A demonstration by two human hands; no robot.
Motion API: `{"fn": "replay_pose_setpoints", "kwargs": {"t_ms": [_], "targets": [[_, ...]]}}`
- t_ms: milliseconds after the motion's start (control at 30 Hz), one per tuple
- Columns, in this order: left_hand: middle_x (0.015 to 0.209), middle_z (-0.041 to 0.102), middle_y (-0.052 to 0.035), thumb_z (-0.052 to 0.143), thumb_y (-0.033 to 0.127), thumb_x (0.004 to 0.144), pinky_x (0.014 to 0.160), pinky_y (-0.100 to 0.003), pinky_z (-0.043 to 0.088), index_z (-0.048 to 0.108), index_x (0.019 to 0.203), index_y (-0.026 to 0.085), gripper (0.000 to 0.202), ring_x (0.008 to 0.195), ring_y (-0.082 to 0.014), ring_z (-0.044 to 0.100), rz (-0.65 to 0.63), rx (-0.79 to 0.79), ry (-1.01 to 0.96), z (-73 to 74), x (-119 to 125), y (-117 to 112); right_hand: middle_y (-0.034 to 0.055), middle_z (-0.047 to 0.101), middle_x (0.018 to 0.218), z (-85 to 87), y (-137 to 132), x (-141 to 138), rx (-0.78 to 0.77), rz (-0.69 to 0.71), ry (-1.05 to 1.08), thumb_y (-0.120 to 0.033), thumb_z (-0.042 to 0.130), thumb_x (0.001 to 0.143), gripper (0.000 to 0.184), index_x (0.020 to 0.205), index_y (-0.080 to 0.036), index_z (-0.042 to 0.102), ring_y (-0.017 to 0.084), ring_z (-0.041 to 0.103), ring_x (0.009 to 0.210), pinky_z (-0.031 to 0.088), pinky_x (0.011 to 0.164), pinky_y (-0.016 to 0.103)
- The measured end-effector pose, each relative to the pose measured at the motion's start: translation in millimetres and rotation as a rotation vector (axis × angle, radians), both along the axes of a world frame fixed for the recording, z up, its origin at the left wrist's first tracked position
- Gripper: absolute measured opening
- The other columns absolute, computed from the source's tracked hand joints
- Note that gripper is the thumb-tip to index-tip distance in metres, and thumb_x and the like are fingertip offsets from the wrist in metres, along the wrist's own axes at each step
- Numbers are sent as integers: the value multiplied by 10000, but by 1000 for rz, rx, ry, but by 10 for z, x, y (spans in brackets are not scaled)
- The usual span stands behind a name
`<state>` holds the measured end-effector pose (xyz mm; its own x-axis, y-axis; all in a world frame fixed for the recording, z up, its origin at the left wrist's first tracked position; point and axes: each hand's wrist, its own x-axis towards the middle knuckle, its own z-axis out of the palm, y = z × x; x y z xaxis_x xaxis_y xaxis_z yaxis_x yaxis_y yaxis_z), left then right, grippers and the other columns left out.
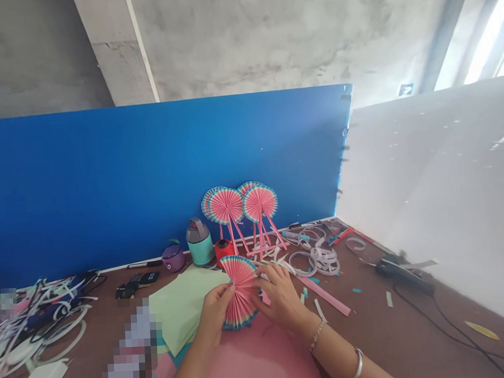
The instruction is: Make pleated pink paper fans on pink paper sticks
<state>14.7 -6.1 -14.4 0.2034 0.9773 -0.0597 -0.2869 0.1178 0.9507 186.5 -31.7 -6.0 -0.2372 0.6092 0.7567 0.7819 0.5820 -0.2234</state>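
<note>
While left hand (pixel 215 308) pinches one fan (pixel 242 301), four fans (pixel 226 205) stand behind.
Right hand (pixel 280 296) touches the pinched fan, grip unclear.

Single fan (pixel 241 305) before standing fans (pixel 226 205)

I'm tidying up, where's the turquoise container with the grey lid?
In the head view, the turquoise container stands left of centre near the blue partition, between the round purple container and the small red container.

The head camera faces a blue partition (pixel 151 176), looking down over the table (pixel 366 329).
</note>
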Motion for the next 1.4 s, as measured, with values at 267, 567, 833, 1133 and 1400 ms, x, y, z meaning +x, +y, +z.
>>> {"fn": "replay_pose_setpoints", "kwargs": {"t_ms": [267,567,833,1133,1400], "targets": [[755,732,-64,749,405,626,709,-309,496,695,821,131,340,737,-225,670,6,-13,-35,46,-23,-12,74,506,984,-2,-2,1,-75,-19,-13,-212,625,727,173,900,-202,621,228,452,912,345,783,357],[767,725,-72,746,428,612,674,-295,503,693,794,142,343,738,-223,668,48,-17,-39,25,-23,1,66,525,919,-34,35,14,-114,-37,-3,-214,606,737,185,922,-203,610,221,468,863,369,757,349],[754,723,-64,741,407,628,680,-284,488,705,821,131,339,720,-209,657,32,-12,-25,-2,-52,29,56,613,941,-62,50,55,-216,46,41,-211,643,743,315,1053,-237,595,222,544,895,407,773,343],[777,726,-64,747,419,618,681,-279,477,717,804,132,343,731,-207,651,9,-12,-30,48,-42,0,45,647,788,-181,125,62,-113,139,73,-175,553,837,161,974,-199,635,174,582,739,434,681,290],[744,720,-59,754,418,612,702,-284,471,721,789,128,341,724,-206,649,27,-12,-34,-22,-51,42,49,639,758,-138,114,74,-65,116,-25,-192,495,892,141,909,-191,634,166,564,709,423,664,283]]}}
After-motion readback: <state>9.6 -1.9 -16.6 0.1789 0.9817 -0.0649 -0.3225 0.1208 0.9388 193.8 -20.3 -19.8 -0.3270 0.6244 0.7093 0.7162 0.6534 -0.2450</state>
